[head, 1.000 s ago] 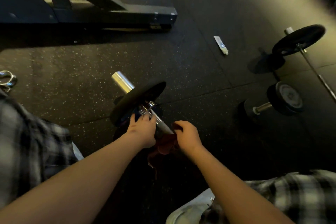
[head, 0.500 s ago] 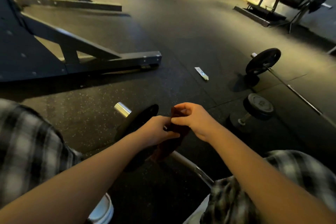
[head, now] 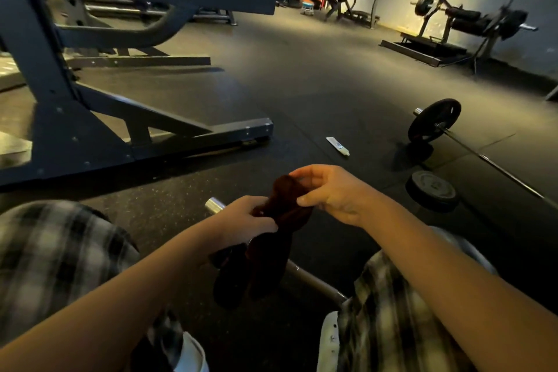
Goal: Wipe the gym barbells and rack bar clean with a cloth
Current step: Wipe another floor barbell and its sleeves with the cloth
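A dark red cloth (head: pixel 282 214) hangs between my two hands above the floor. My left hand (head: pixel 246 219) grips its lower middle and my right hand (head: pixel 330 193) pinches its top end. Under the cloth lies a barbell (head: pixel 314 282) across my knees; its chrome sleeve end (head: pixel 215 205) shows left of my left hand, and its plate is mostly hidden by the cloth. A second barbell (head: pixel 495 161) with a black plate (head: pixel 433 121) lies on the floor to the right. The dark rack frame (head: pixel 145 118) stands at the left.
A dumbbell (head: pixel 431 189) lies between me and the second barbell. A small white tube (head: pixel 337 145) lies on the rubber floor ahead. Benches and machines (head: pixel 465 24) stand along the far wall. My checked trouser knees (head: pixel 60 251) frame the lower view.
My head has tilted up, showing more of the gym. Both hands left the barbell shaft and lifted the cloth; they now hold it up between them.
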